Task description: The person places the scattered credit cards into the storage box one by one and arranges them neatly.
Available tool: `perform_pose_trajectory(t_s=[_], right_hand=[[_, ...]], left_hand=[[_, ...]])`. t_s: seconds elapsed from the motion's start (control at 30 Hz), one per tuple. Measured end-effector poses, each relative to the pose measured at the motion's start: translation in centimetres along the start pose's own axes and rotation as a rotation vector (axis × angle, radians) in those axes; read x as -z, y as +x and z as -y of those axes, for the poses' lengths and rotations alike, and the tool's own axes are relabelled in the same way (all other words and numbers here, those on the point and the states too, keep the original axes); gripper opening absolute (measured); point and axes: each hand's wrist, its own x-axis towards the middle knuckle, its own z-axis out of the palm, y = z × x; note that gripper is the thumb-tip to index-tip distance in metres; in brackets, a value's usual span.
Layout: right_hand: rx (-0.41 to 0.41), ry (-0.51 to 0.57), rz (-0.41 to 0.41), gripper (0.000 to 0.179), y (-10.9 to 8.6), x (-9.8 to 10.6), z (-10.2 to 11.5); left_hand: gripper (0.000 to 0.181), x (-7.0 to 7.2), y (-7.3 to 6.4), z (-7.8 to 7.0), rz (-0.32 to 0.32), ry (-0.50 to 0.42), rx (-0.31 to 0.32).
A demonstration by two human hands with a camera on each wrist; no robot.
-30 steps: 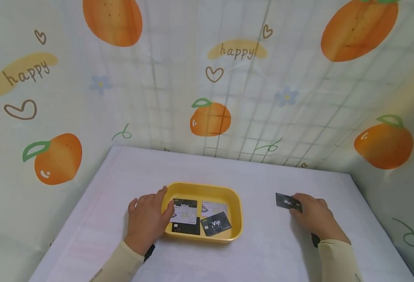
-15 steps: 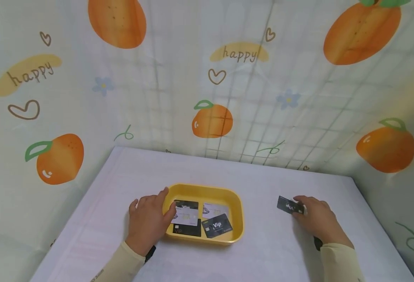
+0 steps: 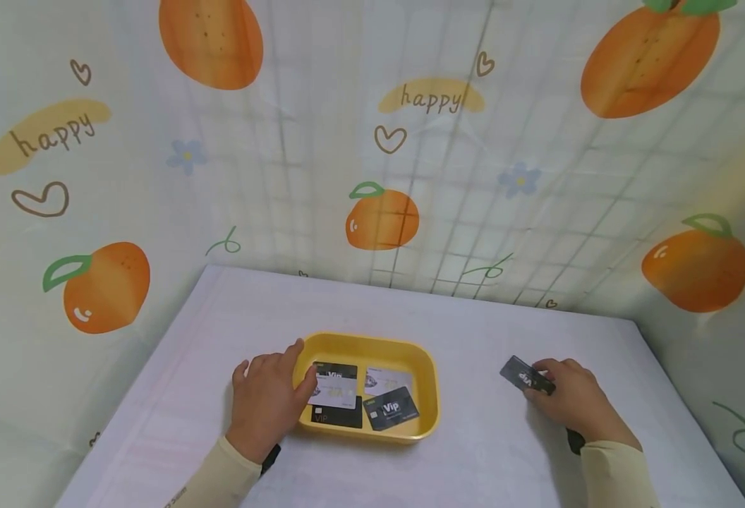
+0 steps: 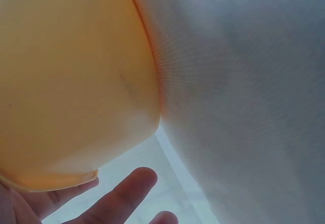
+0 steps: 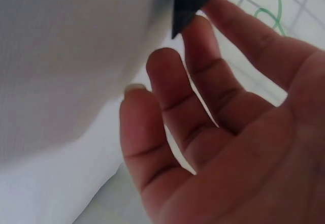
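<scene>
In the head view, my right hand pinches a dark grey VIP card between thumb and fingers, to the right of the yellow tray. The right wrist view shows the card's dark corner at the fingertips, with the other fingers loosely bent. My left hand rests at the tray's left rim, thumb over the edge, fingers fairly straight. Its fingers extend past the tray's outer wall in the left wrist view. Several dark and white cards lie inside, including a tilted dark card and a white card.
A white-covered table carries the tray. Behind it and along both sides hang pale curtains printed with oranges, hearts and the word happy.
The card in my right hand has turned so that its far end points more up and left. That hand has shifted slightly right and down. My left hand stays at the tray.
</scene>
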Motion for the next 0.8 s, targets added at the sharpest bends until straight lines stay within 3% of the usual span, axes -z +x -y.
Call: perform_pose_trajectory(t_s=[0.37, 0.6, 0.8], right_hand=[[-0.018, 0.054, -0.047, 0.065, -0.3, 0.1, -0.1], [0.015, 0.047, -0.063, 0.068, -0.3, -0.1, -0.2], [0.06, 0.02, -0.075, 0.067, -0.4, 0.7, 1.5]], left_hand=[[0.059, -0.3, 0.0, 0.0, 0.006, 0.02, 0.01], [0.058, -0.6, 0.1, 0.2, -0.013, 0.018, -0.002], [0.057, -0.7, 0.2, 0.3, -0.029, 0.014, -0.021]])
